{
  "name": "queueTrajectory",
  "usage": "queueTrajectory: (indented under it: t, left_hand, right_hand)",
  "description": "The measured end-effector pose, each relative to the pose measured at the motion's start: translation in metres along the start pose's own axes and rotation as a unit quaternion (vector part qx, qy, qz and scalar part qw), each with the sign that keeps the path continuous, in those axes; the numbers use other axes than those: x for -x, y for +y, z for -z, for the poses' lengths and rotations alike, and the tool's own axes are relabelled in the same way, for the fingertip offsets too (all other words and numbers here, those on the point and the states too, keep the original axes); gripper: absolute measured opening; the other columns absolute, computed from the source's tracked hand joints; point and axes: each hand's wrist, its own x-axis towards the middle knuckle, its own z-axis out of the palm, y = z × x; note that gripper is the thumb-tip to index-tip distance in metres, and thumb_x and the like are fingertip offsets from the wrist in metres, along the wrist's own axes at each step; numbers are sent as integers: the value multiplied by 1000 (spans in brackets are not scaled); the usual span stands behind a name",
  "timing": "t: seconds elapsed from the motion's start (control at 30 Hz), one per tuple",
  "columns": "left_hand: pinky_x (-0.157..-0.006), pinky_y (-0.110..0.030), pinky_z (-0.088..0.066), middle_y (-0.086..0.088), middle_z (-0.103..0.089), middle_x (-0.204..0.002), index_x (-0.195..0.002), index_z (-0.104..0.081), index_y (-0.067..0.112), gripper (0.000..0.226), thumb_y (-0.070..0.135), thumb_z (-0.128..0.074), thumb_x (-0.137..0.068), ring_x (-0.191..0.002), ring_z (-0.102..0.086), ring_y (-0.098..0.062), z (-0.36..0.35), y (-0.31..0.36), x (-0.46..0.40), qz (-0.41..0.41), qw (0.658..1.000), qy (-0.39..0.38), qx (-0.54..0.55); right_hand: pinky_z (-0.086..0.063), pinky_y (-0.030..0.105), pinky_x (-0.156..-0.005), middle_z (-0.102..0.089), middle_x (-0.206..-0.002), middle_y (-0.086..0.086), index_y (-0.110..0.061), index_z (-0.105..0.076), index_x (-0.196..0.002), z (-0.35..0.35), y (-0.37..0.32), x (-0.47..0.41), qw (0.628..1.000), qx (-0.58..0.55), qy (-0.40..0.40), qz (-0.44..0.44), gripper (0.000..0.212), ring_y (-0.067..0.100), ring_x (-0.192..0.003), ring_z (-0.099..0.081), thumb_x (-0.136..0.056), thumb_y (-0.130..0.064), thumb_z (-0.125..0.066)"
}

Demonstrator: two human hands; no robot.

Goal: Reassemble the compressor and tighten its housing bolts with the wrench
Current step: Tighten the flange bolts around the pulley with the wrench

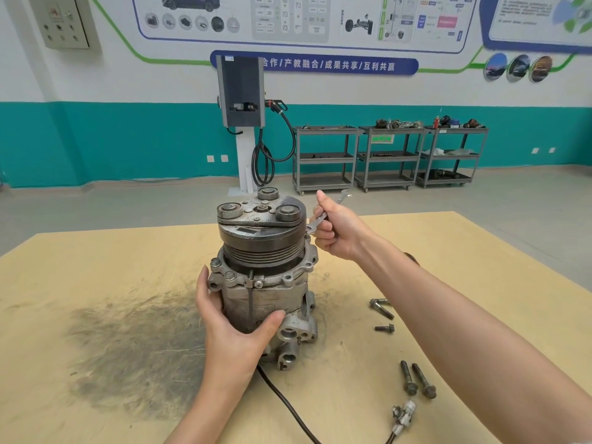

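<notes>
A grey metal compressor (272,302) stands upright on the wooden table (128,267), its dark grooved pulley and clutch plate (260,232) on top. My left hand (230,318) wraps around the lower housing from the front left. My right hand (333,232) holds a silver wrench (322,217) at the right side of the pulley, its lower ring end down at the flange (309,230). Housing bolts sit in the flange at the front (229,274). Several loose bolts lie on the table to the right (381,308), (384,328), (416,379).
A black cable (288,405) runs from the compressor base toward me, ending at a white connector (404,418). A dark grease smear (128,341) covers the table's left. Beyond the table stand a charging post (241,91) and grey shelf carts (384,155).
</notes>
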Motion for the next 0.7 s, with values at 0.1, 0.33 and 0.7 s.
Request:
queueTrajectory:
  t: [0.1,0.33,0.7]
  left_hand:
    - [-113,-29,-33,-3,-42,-150,-142,-10,52,113,40,-81,-55,-136,-44,-9,-1,1,-1,-1,1000,-2,-4]
    - [-108,-22,-36,-6,-45,-146,-130,-14,61,101,35,-79,-57,-132,-48,-9,-2,0,-1,-27,1000,4,-11]
    - [-109,-27,-38,-1,-44,-145,-129,-16,69,102,42,-84,-57,-132,-48,-6,0,-7,-2,-43,999,-3,-4]
  right_hand:
    - [-20,20,-38,-35,-42,-5,-11,-48,-76,-4,13,10,993,-34,75,88,44,8,-36,-27,-104,-44,-39]
    - [-28,16,-41,-40,-46,-12,-15,-53,-74,-18,51,53,912,88,196,349,40,2,-42,-36,-104,-37,-39]
    - [-40,34,-39,-54,-51,7,-11,-54,-72,-20,2,82,843,238,98,472,40,13,-40,-48,-102,-35,-46]
